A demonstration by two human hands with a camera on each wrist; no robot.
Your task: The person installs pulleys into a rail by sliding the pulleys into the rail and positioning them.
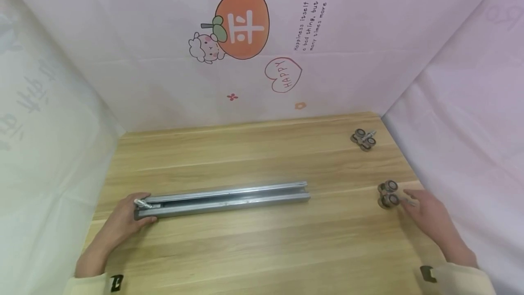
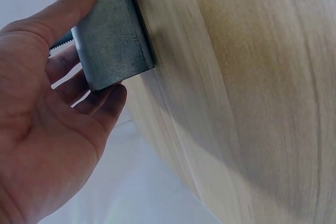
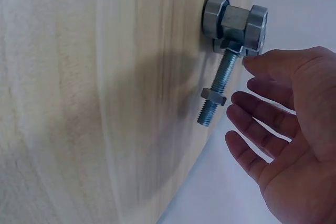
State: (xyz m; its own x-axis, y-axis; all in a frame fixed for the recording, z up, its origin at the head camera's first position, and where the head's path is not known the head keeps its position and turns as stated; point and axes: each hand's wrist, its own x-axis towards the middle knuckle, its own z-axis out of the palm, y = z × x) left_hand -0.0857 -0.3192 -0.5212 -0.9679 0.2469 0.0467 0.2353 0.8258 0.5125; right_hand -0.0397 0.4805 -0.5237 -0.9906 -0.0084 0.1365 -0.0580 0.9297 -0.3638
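A grey metal track point(image 1: 229, 199) with a slot along its top lies on the table. My left hand point(image 1: 127, 217) grips its left end, thumb along the near side and fingertips at the far side. From the slot beside that hand sticks a threaded bolt point(image 1: 142, 203). On the right, my right hand point(image 1: 427, 213) is close to a roller trolley point(image 1: 388, 194). Its fingers are loosely bent and apart, near the threaded bolt point(image 3: 223, 77) that carries a nut point(image 3: 213, 96). The thumb tip overlaps the trolley's lower edge in the right wrist view.
A second roller trolley point(image 1: 363, 139) lies near the table's far right corner. The wood-grain table point(image 1: 262, 249) is bordered by white printed sheets point(image 1: 163, 58) at the back and both sides.
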